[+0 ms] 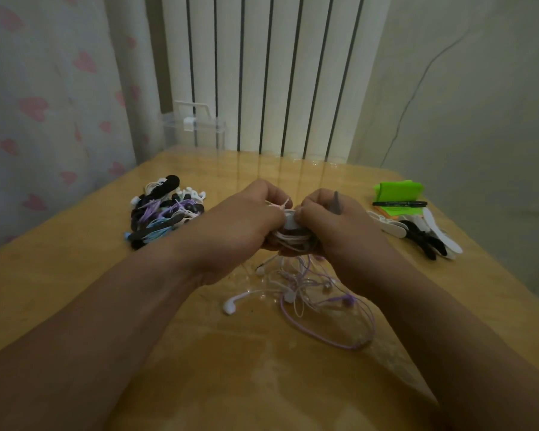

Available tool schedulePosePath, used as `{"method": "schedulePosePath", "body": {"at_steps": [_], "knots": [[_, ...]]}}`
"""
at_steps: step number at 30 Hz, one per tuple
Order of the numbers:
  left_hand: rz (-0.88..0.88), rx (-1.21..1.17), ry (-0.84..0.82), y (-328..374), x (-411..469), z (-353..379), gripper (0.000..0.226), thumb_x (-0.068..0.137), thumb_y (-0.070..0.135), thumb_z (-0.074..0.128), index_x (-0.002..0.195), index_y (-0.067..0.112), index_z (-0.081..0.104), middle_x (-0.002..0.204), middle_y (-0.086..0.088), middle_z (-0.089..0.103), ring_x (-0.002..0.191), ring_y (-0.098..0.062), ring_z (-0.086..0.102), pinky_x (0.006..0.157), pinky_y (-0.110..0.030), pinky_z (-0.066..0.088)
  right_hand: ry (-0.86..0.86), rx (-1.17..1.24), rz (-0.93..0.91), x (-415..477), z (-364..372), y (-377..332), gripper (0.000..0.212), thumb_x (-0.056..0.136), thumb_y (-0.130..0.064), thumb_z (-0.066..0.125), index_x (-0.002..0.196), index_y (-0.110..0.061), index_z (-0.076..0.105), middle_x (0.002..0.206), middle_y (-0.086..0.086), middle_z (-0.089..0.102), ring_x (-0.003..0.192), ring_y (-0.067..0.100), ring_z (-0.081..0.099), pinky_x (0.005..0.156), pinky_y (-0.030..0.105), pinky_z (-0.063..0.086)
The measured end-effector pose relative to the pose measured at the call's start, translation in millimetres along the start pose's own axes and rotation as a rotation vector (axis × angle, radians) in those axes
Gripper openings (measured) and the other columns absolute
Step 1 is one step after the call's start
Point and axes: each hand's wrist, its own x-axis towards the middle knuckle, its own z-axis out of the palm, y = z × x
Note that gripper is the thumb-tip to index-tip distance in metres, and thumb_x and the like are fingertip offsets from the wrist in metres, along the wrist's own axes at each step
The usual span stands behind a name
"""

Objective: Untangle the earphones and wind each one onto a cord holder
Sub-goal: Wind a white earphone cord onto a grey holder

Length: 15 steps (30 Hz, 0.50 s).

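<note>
Winding at centre frame: left hand [240,222] clenched on cord [288,237], right hand [327,227] clenched on holder [336,203]. Wound pile [165,213] left; tangle [308,287] below undone, spare holders [423,234] right.

Curled fingers of the left grip [243,225] and right grip [333,231], above the table [199,353] centre, covered most of the white cord holder [290,221]; its shape could not be determined. Both forearms ran off the frame at the table's near edge. The wound earphone pile [165,213], at the table's far left, was too blurred to count.
</note>
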Motion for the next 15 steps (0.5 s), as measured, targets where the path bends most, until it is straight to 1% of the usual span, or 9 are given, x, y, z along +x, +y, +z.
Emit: {"method": "schedulePosePath", "body": {"at_steps": [2, 4, 5, 6, 7, 8, 10, 12, 15], "knots": [[0.069, 0.199, 0.042, -1.0, -2.4, 4.0, 0.011, 0.11, 0.024, 0.046, 0.116, 0.025, 0.055, 0.109, -0.009, 0.068, 0.096, -0.022, 0.068, 0.082, -0.041, 0.057, 0.04, -0.116, -0.046, -0.2, 2.0, 1.7, 0.01, 0.095, -0.019, 0.062, 0.088, -0.012, 0.06, 0.086, 0.011, 0.067, 0.073, 0.02, 0.069, 0.059, 0.036, 0.058], [0.158, 0.316, 0.108, -3.3, -2.4, 8.8, 0.008, 0.111, 0.027, 0.044, 0.114, 0.026, 0.051, 0.103, -0.005, 0.067, 0.091, -0.02, 0.067, 0.079, -0.045, 0.057, 0.075, -0.236, -0.099, -0.4, 6.2, 4.3, 0.016, 0.098, -0.026, 0.062, 0.092, -0.011, 0.058, 0.089, 0.015, 0.067, 0.078, 0.029, 0.067, 0.066, 0.05, 0.06], [0.195, 0.321, 0.141, -5.2, -1.3, 10.5, 0.008, 0.111, 0.026, 0.044, 0.114, 0.025, 0.05, 0.102, -0.004, 0.067, 0.09, -0.017, 0.067, 0.079, -0.045, 0.058, 0.08, -0.284, -0.128, -1.1, 9.1, 4.6, 0.023, 0.1, -0.035, 0.06, 0.095, -0.013, 0.057, 0.09, 0.015, 0.066, 0.082, 0.032, 0.065, 0.072, 0.055, 0.059], [0.226, 0.305, 0.17, -7.2, 0.3, 11.9, 0.007, 0.11, 0.024, 0.044, 0.114, 0.024, 0.05, 0.1, -0.002, 0.066, 0.087, -0.011, 0.066, 0.077, -0.041, 0.059, 0.067, -0.306, -0.155, -2.4, 11.4, 4.1, 0.031, 0.1, -0.047, 0.056, 0.096, -0.016, 0.056, 0.091, 0.013, 0.066, 0.084, 0.032, 0.064, 0.076, 0.057, 0.057], [0.251, 0.286, 0.193, -8.6, 1.7, 12.6, 0.008, 0.11, 0.021, 0.044, 0.114, 0.022, 0.05, 0.098, -0.001, 0.064, 0.081, -0.005, 0.063, 0.071, -0.032, 0.057, 0.039, -0.307, -0.171, -3.4, 12.4, 4.0, 0.039, 0.099, -0.057, 0.051, 0.097, -0.018, 0.054, 0.09, 0.01, 0.066, 0.085, 0.03, 0.064, 0.078, 0.059, 0.055], [0.27, 0.272, 0.21, -9.9, 3.3, 12.6, 0.008, 0.109, 0.019, 0.044, 0.114, 0.02, 0.051, 0.097, 0.0, 0.063, 0.078, 0.0, 0.061, 0.064, -0.023, 0.053, 0.005, -0.291, -0.173, -4.0, 12.6, 3.9, 0.041, 0.099, -0.061, 0.048, 0.099, -0.02, 0.053, 0.09, 0.006, 0.066, 0.086, 0.027, 0.064, 0.08, 0.059, 0.055], [0.288, 0.249, 0.219, -12.9, 5.7, 11.3, 0.008, 0.11, 0.019, 0.045, 0.116, 0.019, 0.051, 0.098, 0.0, 0.061, 0.077, 0.003, 0.06, 0.06, -0.014, 0.047, -0.059, -0.252, -0.152, -4.7, 10.6, 3.8, 0.037, 0.104, -0.055, 0.047, 0.102, -0.019, 0.053, 0.091, -0.002, 0.066, 0.087, 0.02, 0.064, 0.084, 0.057, 0.054], [0.288, 0.231, 0.212, -14.9, 7.1, 10.1, 0.009, 0.11, 0.022, 0.045, 0.117, 0.022, 0.051, 0.1, 0.001, 0.063, 0.08, 0.0, 0.061, 0.061, -0.014, 0.047, -0.072, -0.227, -0.139, -5.5, 7.9, 3.2, 0.032, 0.105, -0.05, 0.047, 0.104, -0.019, 0.054, 0.092, -0.004, 0.064, 0.086, 0.016, 0.062, 0.085, 0.054, 0.055], [0.327, 0.209, 0.229, -14.8, 7.0, 11.3, 0.009, 0.111, 0.022, 0.045, 0.117, 0.024, 0.052, 0.099, 0.004, 0.064, 0.08, -0.001, 0.064, 0.065, -0.016, 0.049, -0.031, -0.202, -0.145, -6.4, 7.8, 0.7, 0.028, 0.105, -0.047, 0.049, 0.103, -0.02, 0.056, 0.092, -0.001, 0.066, 0.086, 0.021, 0.062, 0.08, 0.05, 0.055]]}}
